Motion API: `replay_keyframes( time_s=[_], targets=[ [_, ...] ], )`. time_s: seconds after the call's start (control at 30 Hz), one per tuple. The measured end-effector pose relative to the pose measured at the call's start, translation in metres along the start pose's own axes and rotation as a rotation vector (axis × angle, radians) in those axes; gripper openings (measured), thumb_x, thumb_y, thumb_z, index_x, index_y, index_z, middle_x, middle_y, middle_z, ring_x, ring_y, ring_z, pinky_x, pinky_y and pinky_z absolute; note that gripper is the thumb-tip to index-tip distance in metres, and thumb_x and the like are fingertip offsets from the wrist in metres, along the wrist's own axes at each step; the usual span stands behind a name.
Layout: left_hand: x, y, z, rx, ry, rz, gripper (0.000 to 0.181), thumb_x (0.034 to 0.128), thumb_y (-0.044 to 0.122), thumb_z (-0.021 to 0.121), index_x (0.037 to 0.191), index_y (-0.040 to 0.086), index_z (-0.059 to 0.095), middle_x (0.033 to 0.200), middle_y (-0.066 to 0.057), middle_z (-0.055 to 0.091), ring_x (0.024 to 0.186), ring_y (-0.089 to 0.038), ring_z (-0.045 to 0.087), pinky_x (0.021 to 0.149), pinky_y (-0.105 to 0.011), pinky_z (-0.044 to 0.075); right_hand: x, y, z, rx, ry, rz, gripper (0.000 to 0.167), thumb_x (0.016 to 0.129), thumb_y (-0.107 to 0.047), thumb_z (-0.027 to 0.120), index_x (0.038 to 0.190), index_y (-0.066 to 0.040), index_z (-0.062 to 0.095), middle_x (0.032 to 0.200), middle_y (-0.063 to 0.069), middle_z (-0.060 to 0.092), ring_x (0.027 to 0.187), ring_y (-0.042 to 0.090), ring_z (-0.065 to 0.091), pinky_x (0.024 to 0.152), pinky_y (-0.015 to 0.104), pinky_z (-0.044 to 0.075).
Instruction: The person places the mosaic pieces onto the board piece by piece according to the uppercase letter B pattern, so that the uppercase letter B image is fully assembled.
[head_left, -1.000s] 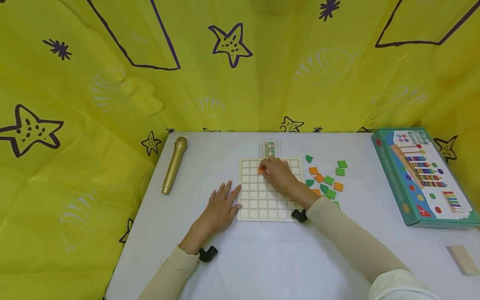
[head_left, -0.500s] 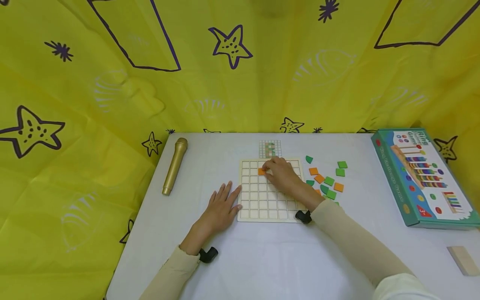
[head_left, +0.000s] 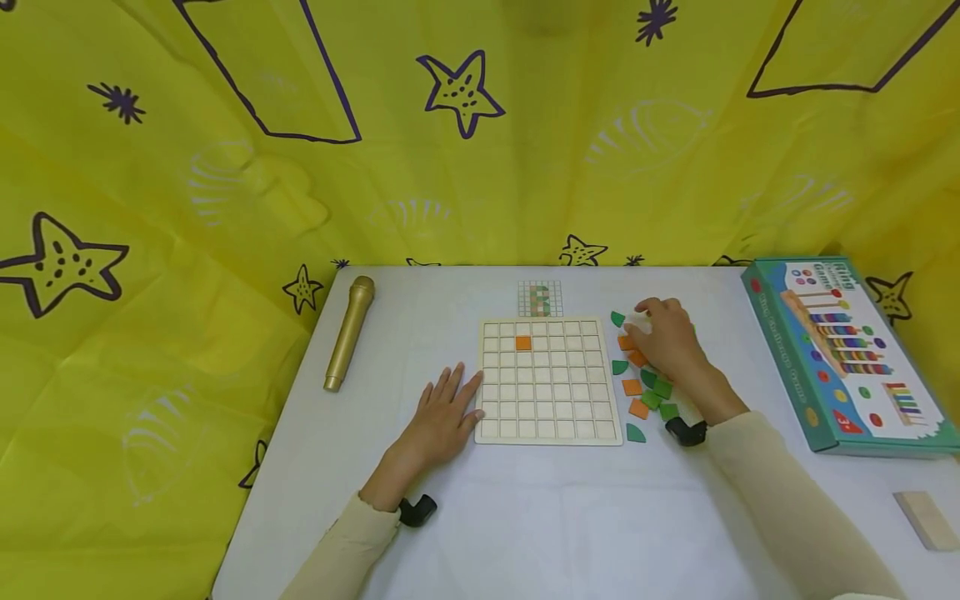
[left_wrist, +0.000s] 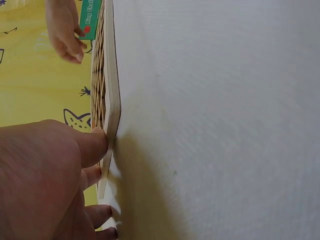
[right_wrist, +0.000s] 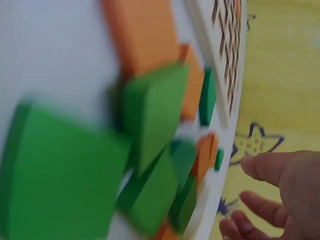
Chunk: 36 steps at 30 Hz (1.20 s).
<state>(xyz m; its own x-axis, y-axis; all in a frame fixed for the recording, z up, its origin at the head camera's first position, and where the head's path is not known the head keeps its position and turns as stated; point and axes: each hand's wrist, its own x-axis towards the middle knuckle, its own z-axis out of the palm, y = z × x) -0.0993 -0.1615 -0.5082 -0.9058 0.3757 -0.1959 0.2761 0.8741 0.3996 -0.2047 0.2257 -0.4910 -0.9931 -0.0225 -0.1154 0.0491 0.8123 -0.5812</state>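
Observation:
A wooden grid board (head_left: 549, 393) lies on the white table with one orange square tile (head_left: 522, 343) in a cell near its top. My left hand (head_left: 440, 419) rests at the board's left side, fingers spread. In the left wrist view its thumb and a finger touch the board's edge (left_wrist: 113, 100). My right hand (head_left: 670, 337) hovers over the loose tiles right of the board, covering some. The right wrist view shows the right hand (right_wrist: 285, 190) with thumb and fingers apart and nothing between them. Around it lie orange squares (head_left: 632, 387), green squares (head_left: 669, 412) and dark green quarter-rounds (head_left: 635, 433).
A small printed pattern card (head_left: 540, 298) lies behind the board. To the left is a gold microphone (head_left: 349, 333). A green game box (head_left: 847, 354) and a wooden block (head_left: 926, 520) are on the right. A yellow patterned cloth (head_left: 525, 183) hangs behind.
My right hand has let go of the orange tile, leaving it in the board, and has moved right over the loose tiles. My left hand stays put.

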Motion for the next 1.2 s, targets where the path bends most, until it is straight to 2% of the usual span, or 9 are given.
replay_keyframes(
  time_s=[0.1,0.2,0.33,0.43,0.57,0.77,0.93,1.2],
  targets=[
    [0.0,-0.001,0.0,-0.006,0.0,-0.002,0.062,0.1133,0.04,0.046,0.169,0.019,0.028,0.176,-0.019,0.013,0.162,-0.044,0.01,0.127,-0.067,0.014,-0.003,0.017,-0.01,-0.008,0.05,0.124,0.054,0.107,-0.03,0.059,0.144,0.006,0.045,0.145,0.039,0.035,0.124,0.053,0.037,0.105,0.066,0.037],
    [0.001,-0.002,0.001,-0.007,0.0,-0.003,0.062,0.1133,0.041,0.046,0.169,0.019,0.027,0.176,-0.019,0.013,0.162,-0.043,0.01,0.127,-0.067,0.014,-0.005,0.032,-0.019,-0.022,0.066,0.212,0.058,0.108,-0.032,0.056,0.145,0.01,0.039,0.142,0.04,0.032,0.121,0.053,0.035,0.101,0.066,0.037],
    [0.001,-0.003,0.003,0.01,-0.006,-0.003,0.063,0.1134,0.042,0.045,0.169,0.02,0.026,0.176,-0.018,0.012,0.163,-0.042,0.009,0.127,-0.066,0.014,-0.008,0.044,-0.027,-0.038,0.025,0.277,0.061,0.108,-0.033,0.054,0.141,0.015,0.036,0.131,0.039,0.034,0.113,0.052,0.038,0.095,0.066,0.041],
    [0.0,-0.003,0.003,0.012,-0.005,-0.004,0.063,0.1134,0.041,0.045,0.169,0.02,0.026,0.176,-0.018,0.013,0.163,-0.043,0.01,0.127,-0.066,0.014,-0.009,0.047,-0.031,-0.04,-0.016,0.292,0.058,0.109,-0.033,0.053,0.136,0.016,0.038,0.125,0.037,0.037,0.108,0.051,0.042,0.092,0.065,0.045],
    [0.0,-0.003,0.002,-0.001,-0.004,-0.003,0.063,0.1135,0.041,0.045,0.169,0.019,0.026,0.176,-0.019,0.013,0.163,-0.043,0.009,0.127,-0.067,0.013,-0.006,0.047,-0.032,-0.022,-0.037,0.244,0.047,0.111,-0.025,0.05,0.134,0.016,0.043,0.124,0.038,0.041,0.108,0.05,0.045,0.095,0.064,0.046],
    [0.0,-0.002,0.002,-0.004,0.004,0.002,0.062,0.1135,0.041,0.045,0.169,0.02,0.027,0.176,-0.019,0.014,0.163,-0.043,0.01,0.127,-0.067,0.014,0.001,0.051,-0.027,0.06,-0.055,0.14,0.041,0.111,-0.013,0.048,0.144,0.011,0.043,0.141,0.042,0.032,0.122,0.052,0.04,0.107,0.068,0.039],
    [0.001,-0.002,0.002,-0.001,-0.002,0.001,0.063,0.1135,0.042,0.045,0.169,0.02,0.026,0.176,-0.018,0.013,0.163,-0.042,0.009,0.127,-0.066,0.014,0.005,0.056,-0.024,0.101,-0.091,0.097,0.041,0.112,-0.012,0.046,0.147,0.009,0.042,0.143,0.041,0.03,0.12,0.05,0.046,0.107,0.066,0.042],
    [0.001,-0.003,0.002,0.002,-0.005,-0.001,0.063,0.1136,0.043,0.044,0.17,0.02,0.025,0.176,-0.018,0.012,0.163,-0.042,0.009,0.127,-0.066,0.013,0.011,0.06,-0.019,0.11,-0.107,0.049,0.039,0.113,-0.012,0.046,0.146,0.009,0.044,0.14,0.036,0.036,0.117,0.047,0.045,0.107,0.064,0.043]
  ],
)
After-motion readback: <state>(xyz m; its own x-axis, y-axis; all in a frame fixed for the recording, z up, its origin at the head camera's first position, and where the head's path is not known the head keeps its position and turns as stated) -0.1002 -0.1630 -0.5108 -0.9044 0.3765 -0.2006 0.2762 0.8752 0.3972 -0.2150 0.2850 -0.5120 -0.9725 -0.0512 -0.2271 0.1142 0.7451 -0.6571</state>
